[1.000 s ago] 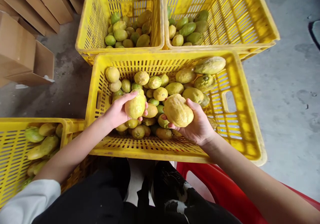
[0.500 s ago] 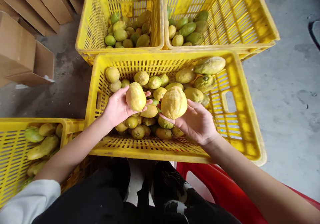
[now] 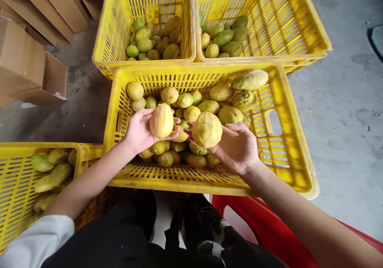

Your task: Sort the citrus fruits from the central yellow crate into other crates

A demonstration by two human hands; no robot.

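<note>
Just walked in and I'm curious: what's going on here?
The left hand cradles a longish yellow fruit, the right hand a rounder fruit. The two are side by side, apart, above a crate with more fruit in it. Other crates holding fruit stand behind and at the left.

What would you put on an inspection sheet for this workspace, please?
Surface: grey floor with darker patches; front crate holding loose fruit.
Job's things: oval fruit and rounder fruit, both yellowish, over the front crate.
Clutter: cardboard boxes, upper left; pale scrap on the floor beside them.
Hands: left hand holds the oval fruit, right hand the rounder fruit, fingers spread.
Cables: none identified; a dark curved item at the right edge is unclear.
Surroundings: left rear crate, right rear crate and left crate, each with fruit; red plastic item, partly seen, lower right.
</note>
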